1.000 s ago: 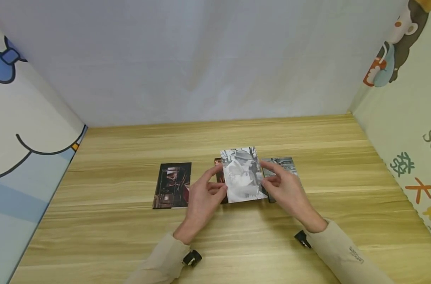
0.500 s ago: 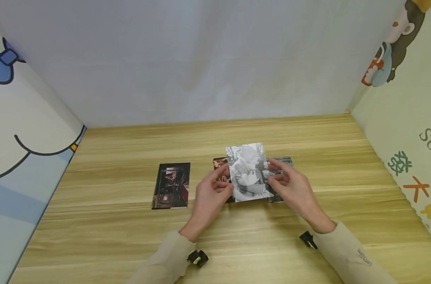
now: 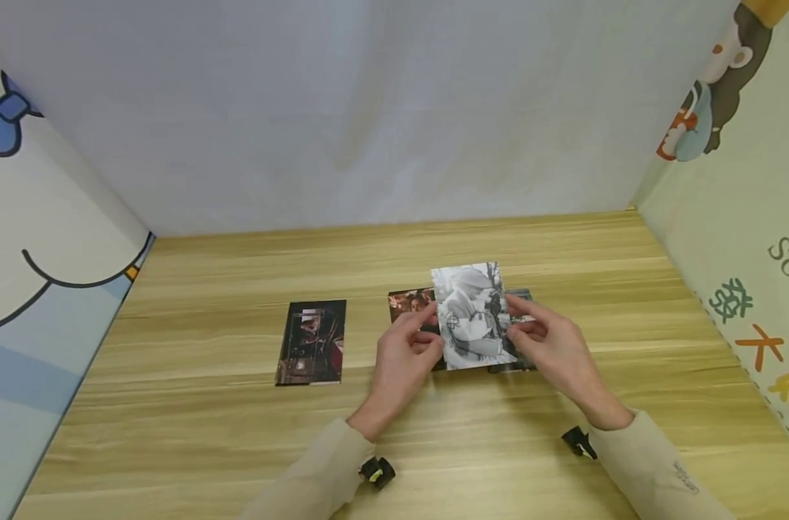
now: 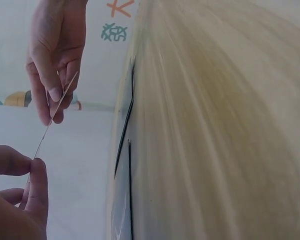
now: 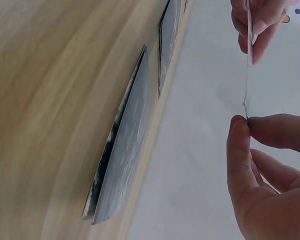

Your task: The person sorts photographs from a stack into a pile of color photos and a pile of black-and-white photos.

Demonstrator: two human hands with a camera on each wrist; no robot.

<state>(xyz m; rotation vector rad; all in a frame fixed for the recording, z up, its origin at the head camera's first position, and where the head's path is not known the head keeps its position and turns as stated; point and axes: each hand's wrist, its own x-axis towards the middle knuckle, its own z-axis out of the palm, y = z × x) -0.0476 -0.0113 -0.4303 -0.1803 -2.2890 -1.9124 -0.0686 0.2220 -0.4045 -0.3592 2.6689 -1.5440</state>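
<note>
A black-and-white photo card (image 3: 473, 318) is held up over the table, its picture facing the head camera. My left hand (image 3: 403, 355) pinches its left edge between thumb and fingers. On the opposite edge, my right hand (image 3: 556, 354) pinches it the same way. Both wrist views show the card nearly edge-on, as a thin line between the left fingers (image 4: 38, 187) and right fingers (image 5: 238, 150). Behind it, a reddish dark card (image 3: 410, 302) and a greyish card (image 3: 512, 367) lie partly hidden on the table.
A dark picture card (image 3: 311, 343) lies flat at the left of the wooden table (image 3: 173, 440). Pale fabric (image 3: 394, 115) rises behind the table's far edge. Walls with cartoon prints flank both sides. Each sleeve carries a small black device (image 3: 377, 473) near the wrist.
Both hands have shifted right, carrying the black-and-white photo card with them. More of the reddish card shows at its left. The glare on the picture has faded.
</note>
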